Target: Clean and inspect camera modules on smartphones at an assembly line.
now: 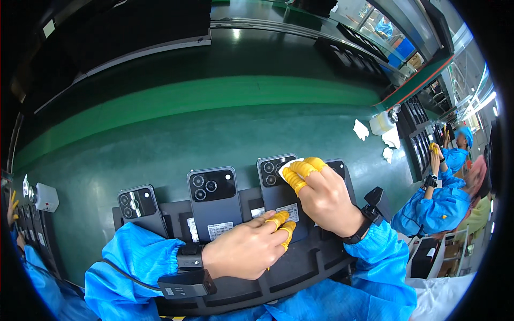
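Several dark grey smartphones with three-lens camera blocks lie back side up in a black slotted tray (251, 289). My left hand (241, 251), in yellow finger cots, is closed over the lower part of one smartphone (274, 197), right of the middle, by its white label. My right hand (326, 200), also in yellow finger cots, pinches a white wipe (285, 168) against that phone's camera block. Left of it lies another smartphone (213, 198), and a further smartphone (142, 208) is at the far left, partly behind my sleeve. My right hand partly covers the rightmost smartphone (337, 167).
A white bottle (381, 124) stands at the right beside crumpled white wipes (361, 130); another white bottle (46, 198) is at the left. Beyond the green bench (176, 128) runs a bright green strip (214, 93). People in blue work at the right (436, 208) and left edges.
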